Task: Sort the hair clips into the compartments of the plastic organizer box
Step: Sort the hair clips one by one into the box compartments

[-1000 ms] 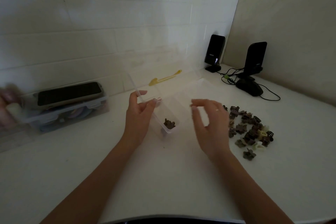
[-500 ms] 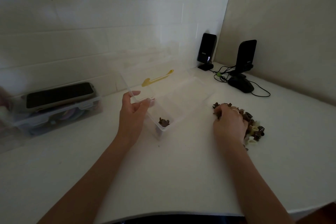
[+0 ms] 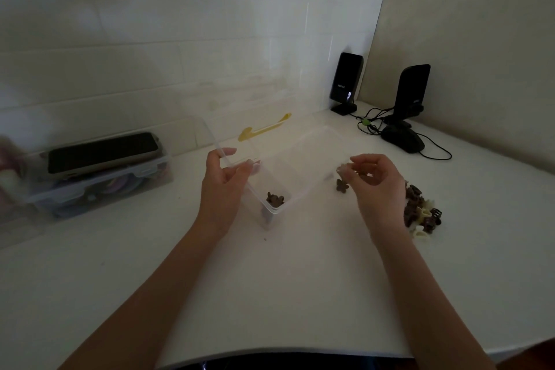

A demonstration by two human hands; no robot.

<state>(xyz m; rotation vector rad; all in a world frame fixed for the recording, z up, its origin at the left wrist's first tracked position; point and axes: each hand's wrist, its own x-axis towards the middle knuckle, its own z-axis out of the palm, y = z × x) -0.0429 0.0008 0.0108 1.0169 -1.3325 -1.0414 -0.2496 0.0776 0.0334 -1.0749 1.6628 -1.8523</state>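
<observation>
Our right hand [image 3: 379,182], fingers pinching a brown flower clip [image 3: 341,185], hovers just right of the organizer box [image 3: 295,156]; our left hand [image 3: 223,182] grips its lid.

Bare counter [image 3: 300,279] before organizer box [image 3: 300,159]

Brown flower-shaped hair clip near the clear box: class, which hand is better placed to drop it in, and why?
Right. The right hand already pinches the brown flower-shaped hair clip beside the clear plastic organizer box; the left hand is busy gripping the box's near wall.
</observation>
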